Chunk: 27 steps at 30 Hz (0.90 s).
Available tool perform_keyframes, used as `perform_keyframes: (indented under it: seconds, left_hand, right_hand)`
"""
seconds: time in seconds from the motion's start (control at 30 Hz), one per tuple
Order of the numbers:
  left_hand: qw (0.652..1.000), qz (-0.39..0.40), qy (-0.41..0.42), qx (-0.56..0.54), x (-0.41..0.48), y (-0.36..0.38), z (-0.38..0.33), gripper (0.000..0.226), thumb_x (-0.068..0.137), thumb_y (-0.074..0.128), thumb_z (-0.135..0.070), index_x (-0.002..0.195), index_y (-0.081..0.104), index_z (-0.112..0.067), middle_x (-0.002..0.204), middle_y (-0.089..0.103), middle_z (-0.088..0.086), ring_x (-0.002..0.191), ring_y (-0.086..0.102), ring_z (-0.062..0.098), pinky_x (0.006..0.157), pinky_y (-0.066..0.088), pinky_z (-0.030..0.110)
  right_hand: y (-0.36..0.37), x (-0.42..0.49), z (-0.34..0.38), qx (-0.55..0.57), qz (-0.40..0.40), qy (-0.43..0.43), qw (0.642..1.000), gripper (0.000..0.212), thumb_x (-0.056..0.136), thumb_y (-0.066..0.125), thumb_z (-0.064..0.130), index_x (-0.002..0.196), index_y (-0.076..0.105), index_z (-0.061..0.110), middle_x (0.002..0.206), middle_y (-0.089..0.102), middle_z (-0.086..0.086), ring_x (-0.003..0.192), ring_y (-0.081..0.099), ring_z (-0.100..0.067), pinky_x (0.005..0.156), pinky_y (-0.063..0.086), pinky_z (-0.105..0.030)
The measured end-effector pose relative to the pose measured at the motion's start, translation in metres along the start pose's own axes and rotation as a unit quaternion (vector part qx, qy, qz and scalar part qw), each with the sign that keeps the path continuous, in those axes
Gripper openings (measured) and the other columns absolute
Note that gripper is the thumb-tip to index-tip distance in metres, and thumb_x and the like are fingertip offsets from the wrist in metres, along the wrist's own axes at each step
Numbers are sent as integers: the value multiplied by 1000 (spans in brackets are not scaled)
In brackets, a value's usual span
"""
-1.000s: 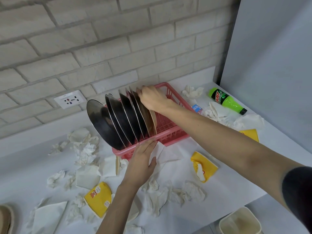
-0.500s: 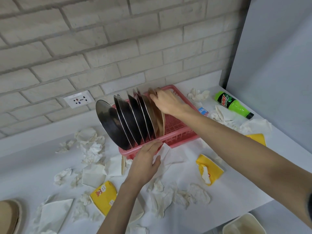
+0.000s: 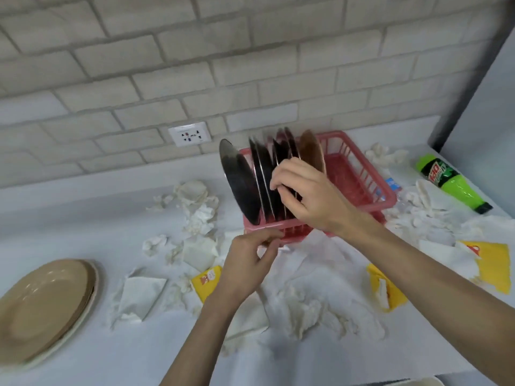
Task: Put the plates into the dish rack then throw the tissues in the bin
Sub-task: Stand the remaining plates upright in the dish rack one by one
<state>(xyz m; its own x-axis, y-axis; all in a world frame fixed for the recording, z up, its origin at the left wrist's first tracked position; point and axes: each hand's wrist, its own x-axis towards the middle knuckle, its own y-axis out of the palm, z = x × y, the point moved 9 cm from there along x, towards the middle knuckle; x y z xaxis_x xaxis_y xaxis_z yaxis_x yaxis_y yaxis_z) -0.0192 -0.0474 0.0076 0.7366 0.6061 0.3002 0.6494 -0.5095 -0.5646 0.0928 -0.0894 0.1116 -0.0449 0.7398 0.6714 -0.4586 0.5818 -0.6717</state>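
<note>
A pink dish rack [image 3: 359,174] stands against the brick wall with several steel plates [image 3: 239,185] upright in it and one brown plate [image 3: 310,151] behind them. My right hand [image 3: 309,196] hovers in front of the steel plates, fingers loosely curled, off the brown plate and holding nothing. By the rack's front rim is my left hand [image 3: 250,263], fingers relaxed and empty. A stack of brown plates [image 3: 47,305] lies flat at the far left. Crumpled white tissues [image 3: 198,210] litter the counter.
Yellow packets [image 3: 387,291] lie among the tissues in front and to the right. A green bottle [image 3: 451,185] lies on its side at the right, near a grey wall panel. A wall socket [image 3: 189,133] sits behind. A pale bin rim [image 3: 412,383] shows at the bottom edge.
My right hand let go of the brown plate, now standing in the rack, and drew back toward me. My left hand lifted off the rack front. The view swung left, showing the plate stack.
</note>
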Motion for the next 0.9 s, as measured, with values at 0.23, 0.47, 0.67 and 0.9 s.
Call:
perform_keyframes:
  seconds: [0.23, 0.47, 0.67, 0.9]
  left_hand:
    - [984, -139, -110, -37, -63, -106, 50, 17, 96, 58, -19, 92, 73, -25, 76, 71, -12, 68, 69, 11, 58, 46, 14]
    - [947, -241, -213, -2, -147, -212, 122, 20, 98, 59, -14, 85, 73, -21, 70, 68, -8, 62, 65, 12, 56, 45, 15]
    - [904, -298, -303, 37, -216, -305, 194, 17, 98, 60, -19, 85, 71, -22, 66, 68, -3, 64, 66, 14, 61, 54, 27]
    - [872, -304, -374, 84, -258, -384, 277, 19, 92, 63, -19, 80, 70, -32, 70, 68, -7, 63, 66, 10, 61, 53, 25]
  right_hand:
    - [96, 8, 80, 77, 117, -54, 989, 13, 86, 54, -2, 89, 66, 3, 89, 63, -5, 84, 56, -24, 75, 44, -40]
    - [202, 35, 143, 147, 233, -65, 959, 15, 89, 55, 1, 95, 67, 10, 91, 62, 3, 86, 55, -19, 78, 46, -35]
    - [303, 61, 176, 188, 320, -10, 929, 13, 92, 51, 14, 94, 63, 19, 84, 60, 9, 82, 55, -9, 76, 48, -34]
    - [416, 66, 176, 202, 394, 130, 887, 16, 89, 48, 19, 88, 62, 24, 71, 64, 4, 58, 55, -16, 60, 50, -38]
